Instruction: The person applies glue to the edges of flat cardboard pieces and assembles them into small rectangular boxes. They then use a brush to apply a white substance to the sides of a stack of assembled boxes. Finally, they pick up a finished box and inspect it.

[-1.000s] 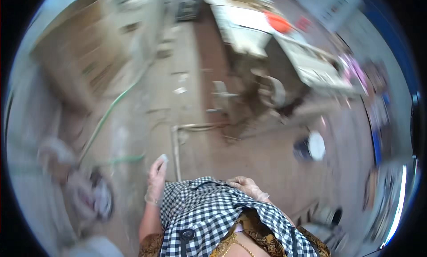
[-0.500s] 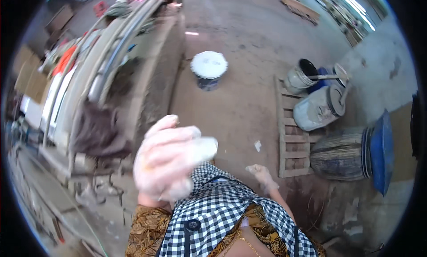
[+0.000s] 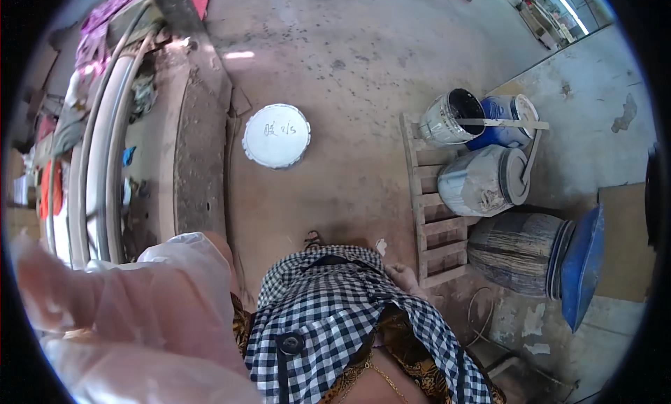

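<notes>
My left hand (image 3: 150, 309), in a thin whitish translucent glove, is raised close at the lower left. It is blurred, and its fingers are too smeared to show whether they grip anything. My right hand (image 3: 405, 277), also in a pale glove, hangs low beside my black-and-white checked apron (image 3: 325, 292). Its fingers look loosely curled, with nothing visible in them. On the floor ahead stands a bucket with a round white lid (image 3: 277, 135) bearing dark handwriting. Neither hand touches it.
A wooden pallet (image 3: 437, 226) at right carries an open white bucket (image 3: 440, 117), a blue drum (image 3: 498, 110) and a lidded white drum (image 3: 472, 180). A dark streaked barrel (image 3: 521, 254) lies by the wall. Along the left runs a concrete ledge (image 3: 199, 152) with metal pipes (image 3: 105, 145).
My left hand has come up and left, much nearer the view. My right hand stays low by the apron. The white-lidded bucket looks nearer and further left as my view shifts.
</notes>
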The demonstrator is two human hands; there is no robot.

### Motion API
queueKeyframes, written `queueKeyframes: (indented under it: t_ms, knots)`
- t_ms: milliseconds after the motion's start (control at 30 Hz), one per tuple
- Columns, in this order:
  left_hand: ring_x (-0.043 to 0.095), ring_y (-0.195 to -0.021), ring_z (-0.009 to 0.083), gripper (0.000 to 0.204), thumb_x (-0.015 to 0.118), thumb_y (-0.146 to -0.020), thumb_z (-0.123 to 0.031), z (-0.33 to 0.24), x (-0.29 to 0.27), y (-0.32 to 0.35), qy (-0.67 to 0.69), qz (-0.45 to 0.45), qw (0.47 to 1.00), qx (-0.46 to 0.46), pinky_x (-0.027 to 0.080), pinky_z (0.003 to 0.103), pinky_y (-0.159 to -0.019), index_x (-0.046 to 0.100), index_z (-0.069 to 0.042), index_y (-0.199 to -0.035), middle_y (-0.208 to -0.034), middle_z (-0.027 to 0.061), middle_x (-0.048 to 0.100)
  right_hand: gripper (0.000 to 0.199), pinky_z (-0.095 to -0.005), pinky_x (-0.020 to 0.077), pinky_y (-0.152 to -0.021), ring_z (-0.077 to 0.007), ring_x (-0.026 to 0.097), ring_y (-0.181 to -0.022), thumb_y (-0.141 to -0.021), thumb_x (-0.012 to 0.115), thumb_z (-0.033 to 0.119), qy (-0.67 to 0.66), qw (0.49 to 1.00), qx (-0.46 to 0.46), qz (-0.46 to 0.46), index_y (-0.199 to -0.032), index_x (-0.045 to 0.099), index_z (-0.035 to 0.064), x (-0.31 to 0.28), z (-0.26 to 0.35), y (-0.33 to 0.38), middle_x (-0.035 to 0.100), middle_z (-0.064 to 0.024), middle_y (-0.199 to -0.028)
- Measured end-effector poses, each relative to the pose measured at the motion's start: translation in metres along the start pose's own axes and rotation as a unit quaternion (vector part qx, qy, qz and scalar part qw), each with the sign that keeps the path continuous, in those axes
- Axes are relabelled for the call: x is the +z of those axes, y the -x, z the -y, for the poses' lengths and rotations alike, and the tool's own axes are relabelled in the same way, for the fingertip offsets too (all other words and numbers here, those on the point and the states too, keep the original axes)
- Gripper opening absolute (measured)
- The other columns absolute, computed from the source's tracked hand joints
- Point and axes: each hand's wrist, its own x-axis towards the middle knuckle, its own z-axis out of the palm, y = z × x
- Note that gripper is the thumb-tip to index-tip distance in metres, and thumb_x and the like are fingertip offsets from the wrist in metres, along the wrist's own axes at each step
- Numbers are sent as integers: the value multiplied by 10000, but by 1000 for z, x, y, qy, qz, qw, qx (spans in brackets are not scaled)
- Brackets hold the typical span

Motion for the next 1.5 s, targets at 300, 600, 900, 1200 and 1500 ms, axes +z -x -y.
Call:
queueKeyframes:
  t_ms: [300,600,900,1200,1500]
  knots:
    - [645,-892,274,338,467,-965,-336,183,84,10,-83,-7,993,-82,495,480,-835,696,-89,-996,-891,118,710,319,-250,453,-610,-94,560,-665,-890,707,332,-24,997,-50,-61,-911,731,14,-76,195,-168,652,19,-753]
    - [643,-928,336,671,378,-977,-475,337,255,240,-249,288,824,-419,493,385,-579,293,-76,-1509,-1127,140,649,339,-339,418,-509,-142,522,-517,-952,578,253,-111,980,-116,-117,-674,586,58,-214,414,-406,574,-45,-587]
    - [623,-1080,302,584,663,-835,-470,332,289,424,55,362,421,-830,480,394,-941,605,-9,-1189,-1154,192,654,474,-356,413,-487,-157,518,-491,-951,579,470,49,998,-23,34,-677,600,84,-162,702,-554,571,-41,-586]
    - [641,-853,327,330,487,-934,-281,642,280,503,-98,215,716,-657,523,414,-732,632,-80,-1151,-943,153,665,313,-389,443,-534,-183,571,-599,-875,614,360,513,790,-295,159,-680,567,120,-104,837,-817,590,-31,-660]
    - [613,-968,301,451,538,-944,-489,798,179,465,-135,224,361,-895,479,355,-920,609,-115,-1186,-1018,100,654,136,-434,475,-590,-264,594,-642,-762,650,201,579,492,-623,185,-728,554,111,51,1107,-902,573,-78,-682]
